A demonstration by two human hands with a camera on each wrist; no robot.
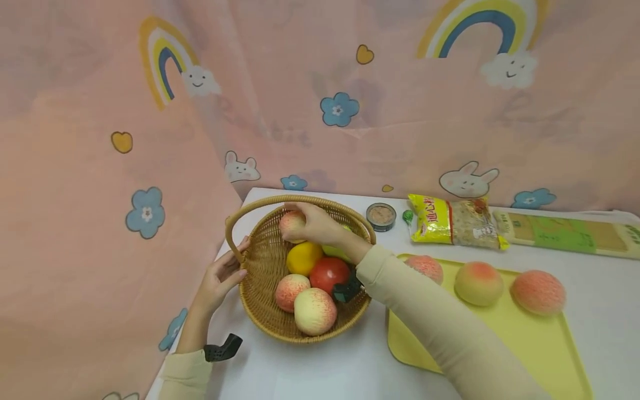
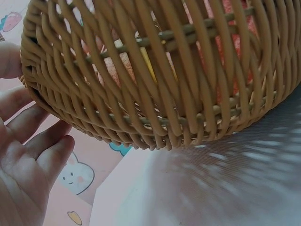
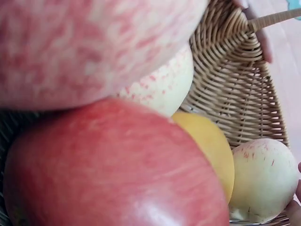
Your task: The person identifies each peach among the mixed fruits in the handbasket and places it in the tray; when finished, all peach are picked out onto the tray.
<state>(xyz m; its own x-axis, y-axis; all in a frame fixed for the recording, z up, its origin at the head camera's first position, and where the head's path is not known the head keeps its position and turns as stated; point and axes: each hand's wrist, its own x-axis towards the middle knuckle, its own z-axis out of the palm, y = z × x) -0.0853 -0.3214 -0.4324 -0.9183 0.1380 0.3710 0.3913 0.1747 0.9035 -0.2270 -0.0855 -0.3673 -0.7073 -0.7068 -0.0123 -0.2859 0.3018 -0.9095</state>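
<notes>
A wicker basket [image 1: 261, 266] with an arched handle [image 1: 300, 198] stands on the white table. My left hand [image 1: 212, 286] grips its left rim beside the handle's foot; in the left wrist view its fingers [image 2: 35, 127] lie against the weave. Reaching over the right side, my right hand [image 1: 320, 225] holds a peach [image 1: 291, 224] inside the basket near the back. Below that peach lie a yellow fruit [image 1: 304, 259], a red apple [image 1: 327, 272] and two pale pink peaches [image 1: 291, 292]. A green fruit [image 1: 334, 253] is partly hidden under the right wrist.
Right of the basket, a yellow tray [image 1: 540, 350] bears three peaches [image 1: 478, 283], one partly behind my right sleeve. Along the back stand a small can [image 1: 381, 215], a green lollipop [image 1: 408, 215], a yellow food bag [image 1: 457, 221] and a long flat packet [image 1: 565, 233]. A pink curtain hangs behind.
</notes>
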